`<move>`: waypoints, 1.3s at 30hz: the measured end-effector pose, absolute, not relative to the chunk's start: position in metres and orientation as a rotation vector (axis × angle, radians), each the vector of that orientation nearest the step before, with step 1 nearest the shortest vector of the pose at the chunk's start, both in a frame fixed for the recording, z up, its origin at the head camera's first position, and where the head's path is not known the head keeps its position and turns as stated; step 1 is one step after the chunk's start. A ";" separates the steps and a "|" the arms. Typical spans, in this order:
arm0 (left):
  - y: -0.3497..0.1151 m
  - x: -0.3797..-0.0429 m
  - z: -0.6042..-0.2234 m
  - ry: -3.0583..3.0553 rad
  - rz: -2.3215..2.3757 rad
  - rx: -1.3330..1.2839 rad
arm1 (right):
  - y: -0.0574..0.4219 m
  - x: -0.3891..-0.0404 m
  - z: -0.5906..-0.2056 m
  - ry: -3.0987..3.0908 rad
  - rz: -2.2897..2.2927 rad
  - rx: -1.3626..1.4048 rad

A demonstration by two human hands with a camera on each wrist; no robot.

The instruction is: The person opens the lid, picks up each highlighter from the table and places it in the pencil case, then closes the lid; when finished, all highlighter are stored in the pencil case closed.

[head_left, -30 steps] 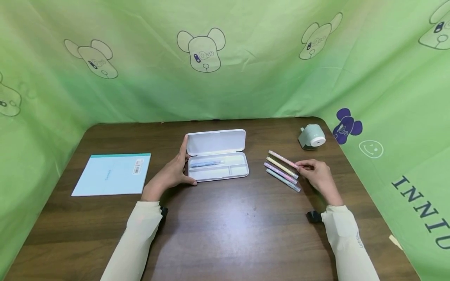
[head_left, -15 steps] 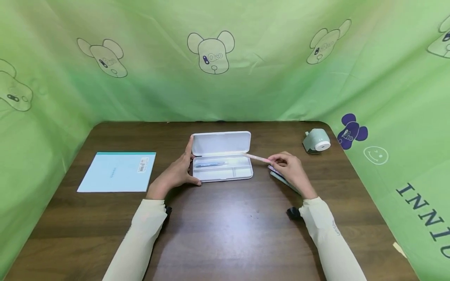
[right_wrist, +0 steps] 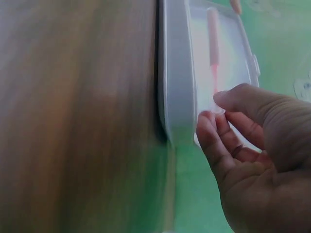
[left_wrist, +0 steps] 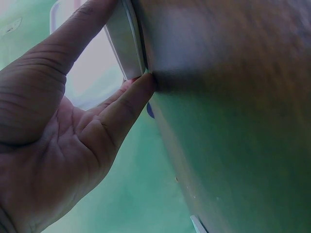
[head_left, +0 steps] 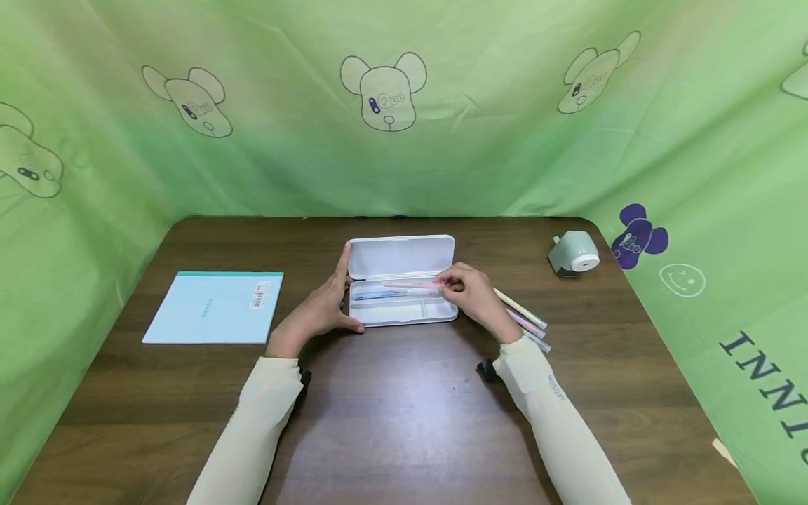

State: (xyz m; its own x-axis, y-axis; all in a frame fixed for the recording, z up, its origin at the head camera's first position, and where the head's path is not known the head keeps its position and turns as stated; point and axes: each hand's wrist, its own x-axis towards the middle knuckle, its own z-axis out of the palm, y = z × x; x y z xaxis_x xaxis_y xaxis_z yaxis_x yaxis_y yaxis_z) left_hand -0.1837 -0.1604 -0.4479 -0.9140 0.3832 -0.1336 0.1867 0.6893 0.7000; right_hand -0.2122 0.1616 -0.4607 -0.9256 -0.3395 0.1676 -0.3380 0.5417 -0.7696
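A white pencil case [head_left: 391, 314] lies with its lid [head_left: 400, 257] raised at the middle of the table. My left hand [head_left: 318, 306] holds its left end, thumb at the front corner and fingers along the side up to the lid. Between thumb and fingertips my right hand [head_left: 475, 296] pinches a pink pen [head_left: 410, 284] by one end, low over the rear compartment. The pen [right_wrist: 214, 46] points along the case in the right wrist view. A blue pen [head_left: 377, 294] lies in that rear compartment. The divided front compartment shows no pens.
Several pens, including a yellow pen [head_left: 520, 308], lie right of the case, partly hidden by the right hand. A light blue notebook [head_left: 211, 308] lies at the left. A green pencil sharpener [head_left: 573, 252] stands at the back right. Green cloth [head_left: 284, 161] hangs behind the table.
My right hand has picked up the pink pen from the group at the right and carried it left over the pencil case. The left hand stays on the case; the head view has shifted slightly.
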 end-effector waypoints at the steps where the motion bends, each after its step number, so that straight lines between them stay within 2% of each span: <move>1: -0.161 -0.184 -0.448 2.633 1.048 0.456 | 0.157 -0.213 -0.460 2.751 -1.372 -0.622; 9: -0.162 -0.184 -0.448 2.624 1.065 0.442 | 0.128 -0.216 -0.460 2.687 -1.344 -0.710; 24: -0.160 -0.183 -0.447 2.620 1.054 0.432 | 0.120 -0.215 -0.462 2.704 -1.182 -0.853; 29: -0.159 -0.183 -0.448 2.618 1.058 0.429 | 0.127 -0.213 -0.461 2.759 -1.096 -0.884; 39: -0.161 -0.182 -0.445 2.614 1.051 0.436 | 0.178 -0.203 -0.459 2.890 -1.249 -0.648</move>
State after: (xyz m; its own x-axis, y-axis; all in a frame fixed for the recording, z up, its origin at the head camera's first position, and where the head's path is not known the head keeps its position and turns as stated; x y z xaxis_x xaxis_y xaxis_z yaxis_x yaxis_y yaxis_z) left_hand -0.1824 -0.1609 -0.4455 -0.9121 0.3806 -0.1524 0.1691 0.6879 0.7058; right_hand -0.2033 0.1778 -0.4588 -0.9161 -0.3336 0.2224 -0.3906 0.6171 -0.6831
